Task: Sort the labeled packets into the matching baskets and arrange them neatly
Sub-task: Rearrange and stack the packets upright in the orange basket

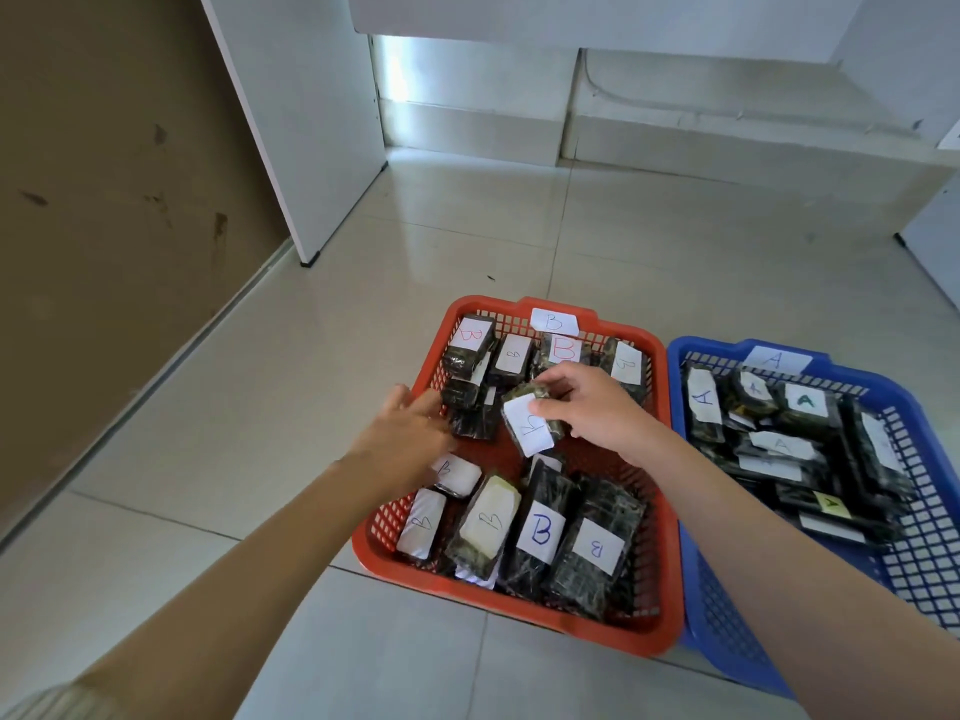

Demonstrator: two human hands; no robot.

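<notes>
Head view: a person is working over a red plastic mesh basket (519,613) tagged B, sitting on a shiny tile floor (208,459) just beside a blue plastic mesh basket (727,631) tagged A. The right hand (587,407) is pinching a dark wrapped packet with a white B label (530,423), holding it up over the middle of the red basket. The left hand (410,433) is keeping its fingers mostly straight, right by a small pile of dark packets (467,402) at the basket's left side (it may be touching them). Bare red floor is showing just under the held packet. The packet's long side is pointing away and leaning left, so I think it needs a small turn to match the near row of packets (540,532).
</notes>
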